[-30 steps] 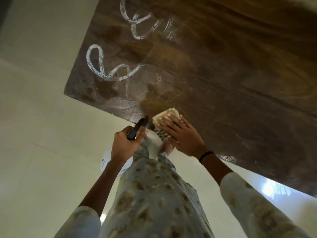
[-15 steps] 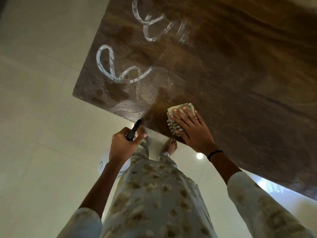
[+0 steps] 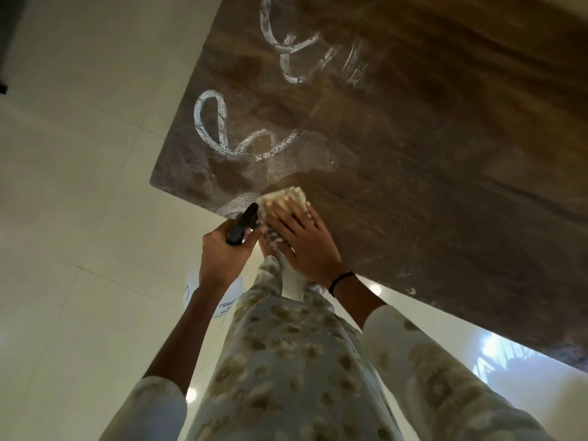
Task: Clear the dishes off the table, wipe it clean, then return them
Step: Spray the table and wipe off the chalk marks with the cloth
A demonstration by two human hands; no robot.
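Note:
A dark wooden table (image 3: 429,148) fills the upper right; no dishes are on the part I see. White foam squiggles (image 3: 211,128) lie near its left corner, and more foam (image 3: 291,52) lies farther back. My right hand (image 3: 302,246) presses flat on a folded pale cloth (image 3: 283,197) at the near edge, by a wiped, darker patch. My left hand (image 3: 219,254) grips a spray bottle by its black trigger head (image 3: 242,223), just off the table edge and touching the cloth's side. The white bottle body (image 3: 194,292) hangs below my wrist.
Pale glossy floor tiles (image 3: 79,218) surround the table on the left and front. My patterned trousers and a bare foot are directly below, close to the table's near edge. A dark object (image 3: 4,43) stands at the far left edge.
My right hand slid the cloth left along the near edge toward the corner. My left hand with the bottle rose to the table edge, right beside the cloth.

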